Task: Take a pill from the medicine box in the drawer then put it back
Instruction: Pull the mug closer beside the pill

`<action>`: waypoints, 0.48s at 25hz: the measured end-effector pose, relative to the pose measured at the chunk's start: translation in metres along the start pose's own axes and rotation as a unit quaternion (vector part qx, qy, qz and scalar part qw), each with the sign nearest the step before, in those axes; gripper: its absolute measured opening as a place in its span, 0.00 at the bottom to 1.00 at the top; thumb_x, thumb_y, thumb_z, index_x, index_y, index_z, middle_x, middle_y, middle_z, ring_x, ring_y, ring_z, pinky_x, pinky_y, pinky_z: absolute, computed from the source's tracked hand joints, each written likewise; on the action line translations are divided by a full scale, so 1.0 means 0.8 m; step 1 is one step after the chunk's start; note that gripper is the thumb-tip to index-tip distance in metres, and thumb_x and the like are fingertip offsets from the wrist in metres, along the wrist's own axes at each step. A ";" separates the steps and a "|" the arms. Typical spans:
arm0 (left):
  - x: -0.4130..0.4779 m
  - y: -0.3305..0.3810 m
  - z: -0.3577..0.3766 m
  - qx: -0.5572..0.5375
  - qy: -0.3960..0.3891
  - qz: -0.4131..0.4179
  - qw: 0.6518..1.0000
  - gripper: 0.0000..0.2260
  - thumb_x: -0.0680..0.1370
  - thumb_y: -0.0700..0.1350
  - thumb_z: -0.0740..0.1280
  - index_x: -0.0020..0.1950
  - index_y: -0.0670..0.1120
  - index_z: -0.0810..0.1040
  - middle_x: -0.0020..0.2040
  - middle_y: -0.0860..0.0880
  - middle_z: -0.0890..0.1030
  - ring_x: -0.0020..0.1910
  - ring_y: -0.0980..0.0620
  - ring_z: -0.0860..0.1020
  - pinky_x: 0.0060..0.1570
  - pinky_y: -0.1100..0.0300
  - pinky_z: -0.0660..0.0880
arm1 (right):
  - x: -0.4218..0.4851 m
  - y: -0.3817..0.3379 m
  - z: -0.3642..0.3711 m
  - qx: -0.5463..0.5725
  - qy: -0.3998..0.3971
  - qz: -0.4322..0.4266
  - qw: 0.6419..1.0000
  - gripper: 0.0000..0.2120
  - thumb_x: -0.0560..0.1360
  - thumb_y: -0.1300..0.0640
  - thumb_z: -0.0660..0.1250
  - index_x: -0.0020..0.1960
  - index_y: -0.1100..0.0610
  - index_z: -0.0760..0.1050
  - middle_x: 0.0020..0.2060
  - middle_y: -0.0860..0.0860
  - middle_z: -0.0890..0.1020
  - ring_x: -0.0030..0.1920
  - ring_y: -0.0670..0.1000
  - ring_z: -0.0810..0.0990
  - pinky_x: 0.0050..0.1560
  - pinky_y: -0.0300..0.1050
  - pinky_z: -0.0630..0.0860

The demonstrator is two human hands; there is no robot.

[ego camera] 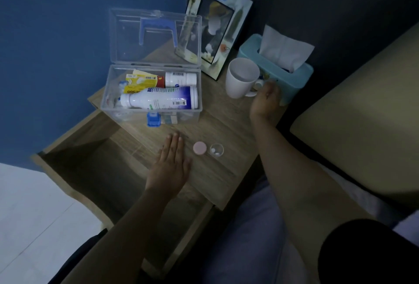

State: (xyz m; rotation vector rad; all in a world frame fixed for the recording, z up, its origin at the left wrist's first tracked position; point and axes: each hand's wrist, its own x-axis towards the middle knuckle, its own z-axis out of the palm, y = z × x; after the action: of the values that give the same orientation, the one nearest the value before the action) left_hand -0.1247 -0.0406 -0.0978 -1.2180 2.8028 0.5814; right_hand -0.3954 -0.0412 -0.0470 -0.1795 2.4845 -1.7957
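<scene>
A clear plastic medicine box (195, 113) stands on the wooden nightstand with its lid up, holding white bottles and packets. In front of it sit a small clear pill bottle (216, 149) with white pills inside and its pink cap (199, 147) lying beside it. My left hand (170, 163) rests flat on the nightstand top, fingers together, just left of the cap. My right hand (265, 100) is at the handle of a white mug (240, 77), fingers curled around it.
The drawer (95, 170) below the nightstand top stands pulled out and looks dark inside. A picture frame (218, 22) leans at the back. A teal tissue box (292, 75) sits right of the mug. A bed edge (353, 111) lies at the right.
</scene>
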 end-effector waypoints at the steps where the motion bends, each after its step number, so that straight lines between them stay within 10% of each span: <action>1: 0.000 0.000 0.000 0.001 0.000 -0.001 1.000 0.27 0.81 0.55 0.44 0.76 0.44 0.43 0.78 0.46 0.43 0.74 0.53 0.37 0.71 0.56 0.42 | 0.003 0.001 0.006 0.022 -0.005 0.009 1.000 0.17 0.81 0.55 0.53 0.57 0.64 0.75 0.56 0.61 0.79 0.58 0.57 0.76 0.55 0.42 0.69; 8: 0.002 0.001 -0.001 0.004 -0.009 -0.006 1.000 0.27 0.80 0.56 0.43 0.76 0.45 0.40 0.74 0.50 0.36 0.73 0.53 0.35 0.71 0.57 0.39 | 0.013 0.003 0.031 0.098 -0.071 0.063 0.991 0.15 0.79 0.47 0.56 0.37 0.48 0.74 0.42 0.52 0.80 0.49 0.55 0.80 0.52 0.54 0.77; 12: 0.002 0.000 -0.001 0.001 -0.012 -0.009 1.000 0.27 0.80 0.56 0.43 0.76 0.45 0.40 0.75 0.50 0.36 0.73 0.53 0.35 0.70 0.57 0.39 | 0.010 -0.007 0.040 0.142 -0.048 0.098 0.984 0.15 0.78 0.48 0.59 0.46 0.55 0.81 0.46 0.52 0.82 0.51 0.53 0.80 0.55 0.51 0.77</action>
State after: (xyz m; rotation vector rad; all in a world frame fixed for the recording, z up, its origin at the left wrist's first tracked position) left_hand -0.1260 -0.0417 -0.0973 -1.2271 2.7692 0.5892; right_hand -0.3992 -0.0739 -0.0519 -0.0040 2.0712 -1.9761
